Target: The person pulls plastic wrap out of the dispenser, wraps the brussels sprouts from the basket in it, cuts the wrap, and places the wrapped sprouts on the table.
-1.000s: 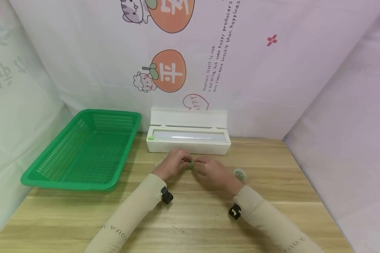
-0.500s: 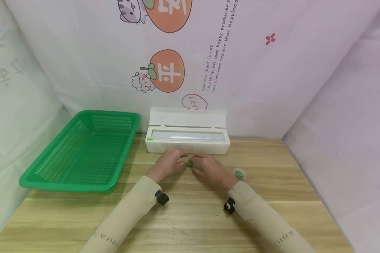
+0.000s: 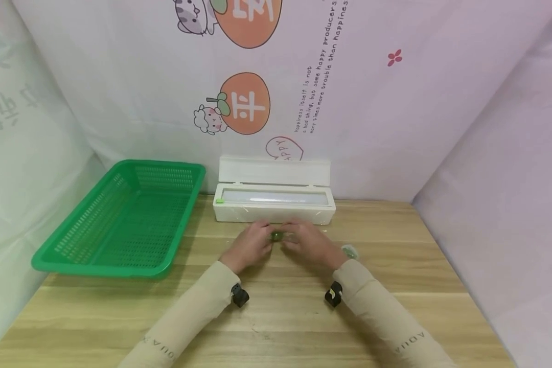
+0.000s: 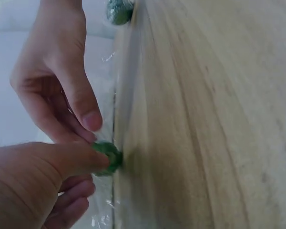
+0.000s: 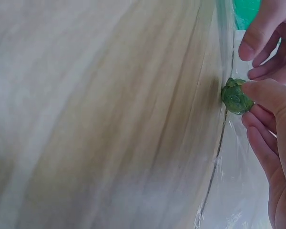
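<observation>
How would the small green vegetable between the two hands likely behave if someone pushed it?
The vegetable would probably roll, since it looks nearly round. Being small beside the right hand, it is likely light. Its compact shape suggests firmness, not flop.

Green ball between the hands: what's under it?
Wooden tabletop and clear film show near the green ball. The ball covers the spot directly beneath, so film there can't be confirmed.

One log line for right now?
left hand: at ball; right hand: at ball; grip: unclear; box: open; second ball: right of hands; basket: left of box
</observation>
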A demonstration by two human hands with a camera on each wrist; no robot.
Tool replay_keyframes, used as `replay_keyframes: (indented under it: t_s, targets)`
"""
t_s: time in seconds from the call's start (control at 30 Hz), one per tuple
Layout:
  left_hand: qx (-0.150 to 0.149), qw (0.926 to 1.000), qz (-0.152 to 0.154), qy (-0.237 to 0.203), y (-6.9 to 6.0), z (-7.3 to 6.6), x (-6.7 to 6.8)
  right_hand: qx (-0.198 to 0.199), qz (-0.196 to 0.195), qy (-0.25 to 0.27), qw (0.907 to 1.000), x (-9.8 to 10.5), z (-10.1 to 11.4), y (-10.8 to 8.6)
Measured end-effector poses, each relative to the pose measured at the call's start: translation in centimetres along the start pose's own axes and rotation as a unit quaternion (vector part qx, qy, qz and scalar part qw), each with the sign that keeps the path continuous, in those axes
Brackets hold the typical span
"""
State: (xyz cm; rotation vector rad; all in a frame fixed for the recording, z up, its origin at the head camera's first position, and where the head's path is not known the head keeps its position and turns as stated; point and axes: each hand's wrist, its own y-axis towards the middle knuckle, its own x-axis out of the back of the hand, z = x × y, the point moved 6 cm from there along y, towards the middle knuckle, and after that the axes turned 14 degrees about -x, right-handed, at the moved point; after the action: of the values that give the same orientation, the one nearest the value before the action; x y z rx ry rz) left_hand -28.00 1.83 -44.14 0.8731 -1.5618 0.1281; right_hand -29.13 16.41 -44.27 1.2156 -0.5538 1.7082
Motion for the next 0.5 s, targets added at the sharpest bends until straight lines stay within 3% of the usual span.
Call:
replay_keyframes:
  t_s: [0.3,0.5]
  targets:
    - [0.008,0.9992,0.001,-0.038,0.4,0.8,-0.6,-0.005,-0.011,-0.008,0.9999,-0.3,-0.9,0.3]
    - [0.011,0.9994,-0.017,-0.029,1.0,1.2,-0.7,0.021,-0.042,-0.022,0.9986,-0.2,-0.4,0.6]
